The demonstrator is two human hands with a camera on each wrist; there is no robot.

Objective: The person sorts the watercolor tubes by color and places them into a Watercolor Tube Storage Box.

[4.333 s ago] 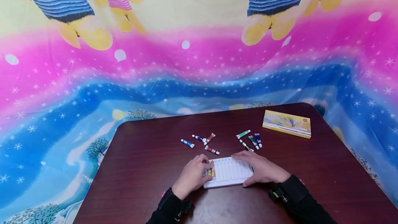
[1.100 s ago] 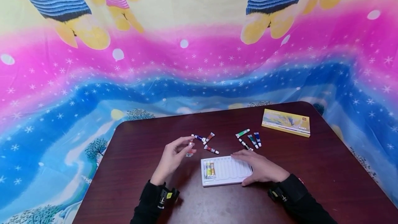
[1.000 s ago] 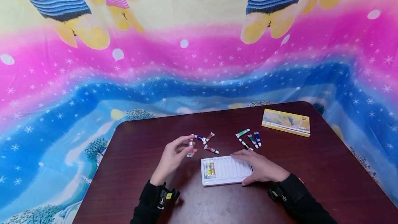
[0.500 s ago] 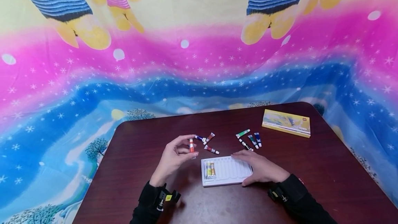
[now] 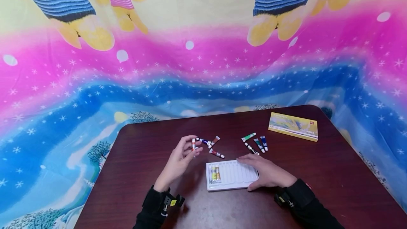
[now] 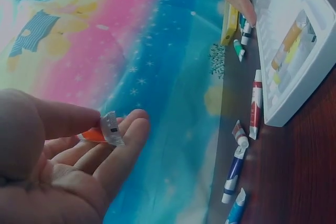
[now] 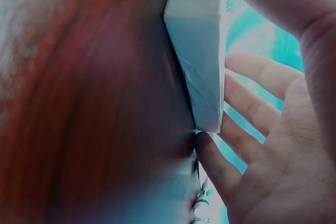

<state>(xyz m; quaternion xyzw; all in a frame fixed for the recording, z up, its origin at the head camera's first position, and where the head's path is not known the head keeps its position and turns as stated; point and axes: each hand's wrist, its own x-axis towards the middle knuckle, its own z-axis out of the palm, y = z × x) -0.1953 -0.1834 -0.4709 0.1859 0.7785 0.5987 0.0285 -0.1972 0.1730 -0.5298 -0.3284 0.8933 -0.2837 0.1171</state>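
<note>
My left hand (image 5: 176,160) pinches a small orange paint tube (image 5: 193,145) between thumb and fingers, raised left of the white plastic tray (image 5: 229,188). In the left wrist view the tube's crimped end (image 6: 111,128) sticks out past the thumb, over the spread fingers. My right hand (image 5: 270,171) grips the tray's right end, thumb at the near edge and fingers at the far edge. The right wrist view has the fingers (image 7: 249,106) against the tray's side (image 7: 197,61). Yellow, ochre and pale tubes (image 5: 214,174) lie in the tray's left slots; the slots to their right are bare.
Behind the tray lie loose paint tubes: red (image 5: 217,153), brown (image 5: 214,141), purple (image 5: 203,141), black (image 5: 251,148), green (image 5: 248,137), teal (image 5: 259,146) and dark blue (image 5: 264,143). A blue tube (image 6: 237,209) shows in the left wrist view. A yellow box (image 5: 292,126) rests at the back right.
My left hand was over the tray's left slots; it has moved left and away, now holding the orange tube, which has turned within its fingers. The right hand stays on the tray.
</note>
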